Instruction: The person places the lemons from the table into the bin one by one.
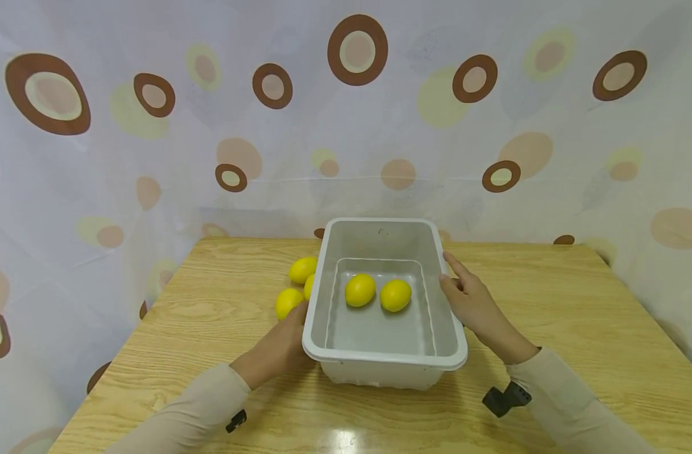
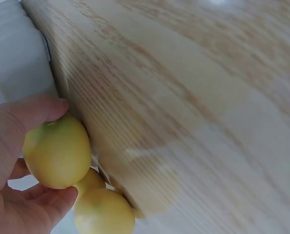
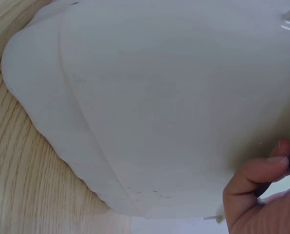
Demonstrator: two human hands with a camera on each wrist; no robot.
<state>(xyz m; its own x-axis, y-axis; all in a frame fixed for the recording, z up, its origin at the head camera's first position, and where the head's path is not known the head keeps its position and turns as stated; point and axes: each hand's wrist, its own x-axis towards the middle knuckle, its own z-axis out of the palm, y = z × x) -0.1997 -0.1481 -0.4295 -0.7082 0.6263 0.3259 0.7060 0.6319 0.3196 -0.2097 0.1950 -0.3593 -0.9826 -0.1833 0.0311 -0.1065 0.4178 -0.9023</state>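
A pale grey plastic tub [image 1: 380, 359] stands in the middle of the wooden table, with two lemons, a left one [image 1: 360, 290] and a right one [image 1: 395, 295], on its floor. My right hand [image 1: 476, 309] grips the tub's right rim; in the right wrist view its curled fingers [image 3: 257, 178] show beside the tub wall [image 3: 159, 97]. On the tub's left side, my left hand [image 1: 283, 343] pinches a lemon [image 2: 59, 151] between thumb and fingertips, close to the tub's outer wall. Another lemon [image 2: 106, 214] lies just beyond those fingers, with one more partly hidden behind it.
Lemons cluster on the table left of the tub, including one at the back [image 1: 303, 270] and one nearer my left hand [image 1: 288, 302]. The wooden table [image 1: 221, 296] extends to both sides. A patterned cloth [image 1: 346, 139] hangs behind its far edge.
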